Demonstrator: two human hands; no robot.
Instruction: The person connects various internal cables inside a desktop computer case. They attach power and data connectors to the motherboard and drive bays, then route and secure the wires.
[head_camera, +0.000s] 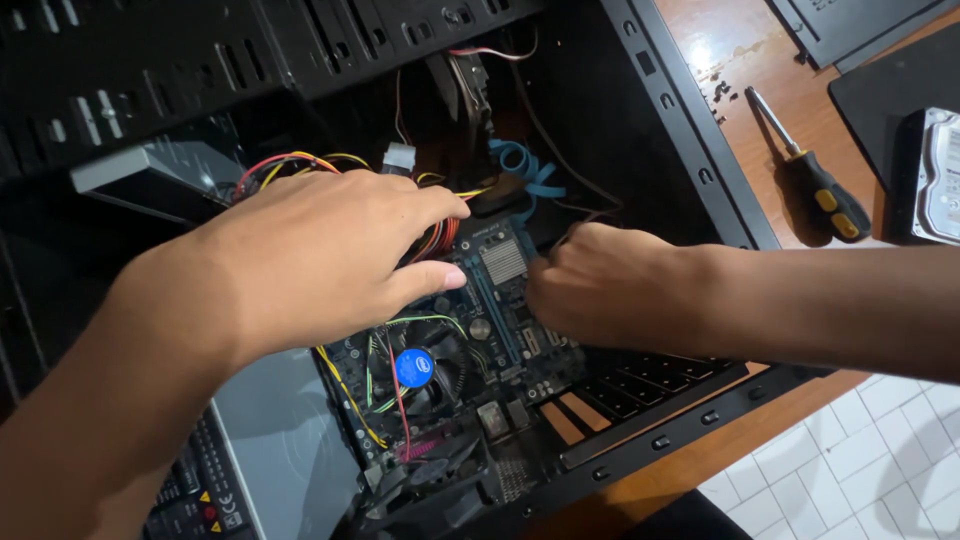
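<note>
An open black computer case (690, 160) lies on its side on a wooden table. Inside sits a blue motherboard (500, 330) with a fan cooler that has a blue round label (413, 368). My left hand (320, 255) reaches in over a bundle of red, yellow and orange cables (440, 238), fingers stretched out and resting on them. My right hand (590, 285) is curled down against the board's right edge, beside a small silver heatsink (503, 260); whatever its fingertips pinch is hidden.
A grey power supply (280, 440) fills the case's lower left. Blue flat cables (525, 165) loop at the back. On the table to the right lie a yellow-and-black screwdriver (810, 170), small loose screws (720, 90) and a hard drive (940, 175) on a black panel.
</note>
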